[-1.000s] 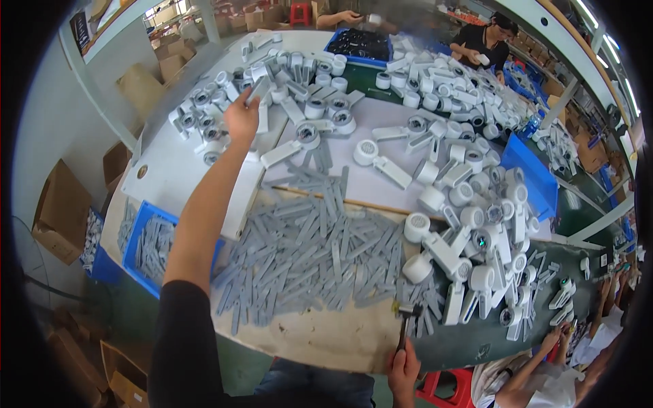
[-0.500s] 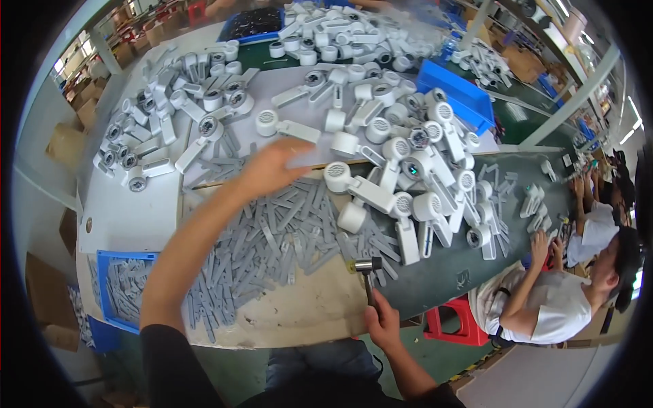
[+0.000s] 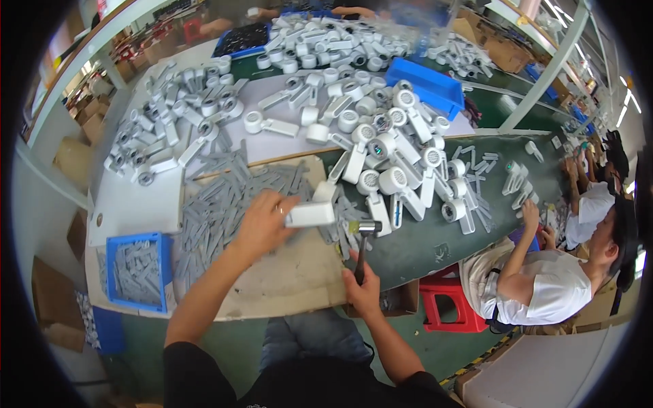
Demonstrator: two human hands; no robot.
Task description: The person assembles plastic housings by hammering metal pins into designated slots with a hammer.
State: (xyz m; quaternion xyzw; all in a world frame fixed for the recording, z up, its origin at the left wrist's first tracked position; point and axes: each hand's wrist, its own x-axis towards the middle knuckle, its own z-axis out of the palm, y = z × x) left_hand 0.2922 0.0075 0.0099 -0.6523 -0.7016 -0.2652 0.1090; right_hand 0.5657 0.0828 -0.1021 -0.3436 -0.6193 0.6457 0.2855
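Observation:
My left hand (image 3: 265, 221) is closed on the end of a white handheld fan (image 3: 309, 215), whose blocky handle points right over the near part of the table. The fan's round head end lies toward the main pile. In my right hand (image 3: 363, 289) is a small hammer (image 3: 367, 227), gripped by its dark handle, its head up. One face of that head is yellowish, the other dark and metallic. The hammer head sits just right of and below the fan. Beneath and left of my left hand spread many loose grey flat strips (image 3: 214, 204).
White fans (image 3: 394, 178) lie heaped right of centre, with another heap (image 3: 194, 112) at the far left. A blue bin (image 3: 428, 88) stands behind; a blue tray (image 3: 165, 272) of grey strips is at near left. To the right a co-worker (image 3: 544, 285) sits by a red stool (image 3: 449, 302).
My left hand came back from above the pile, where its fingers were apart, and now grips a white fan near the hammer. My right hand still holds the hammer, slightly higher.

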